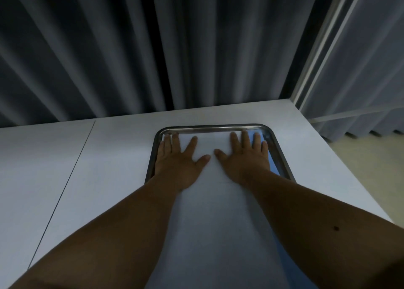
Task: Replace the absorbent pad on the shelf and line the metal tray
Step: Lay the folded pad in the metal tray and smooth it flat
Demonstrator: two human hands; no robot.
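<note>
Head view: metal tray (218, 128) on white bench (113, 157), near far right corner. White absorbent pad (209, 144) lies inside tray, trailing toward person. Left hand (178, 162) and right hand (244, 159) flat, fingers spread, grasping nothing, pressing pad. Advice: smooth outward into corners, avoiding creases.

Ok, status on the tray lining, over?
Left hand and right hand flat on white pad. Pad in metal tray, near end trailing out. Nothing in the way.
</note>
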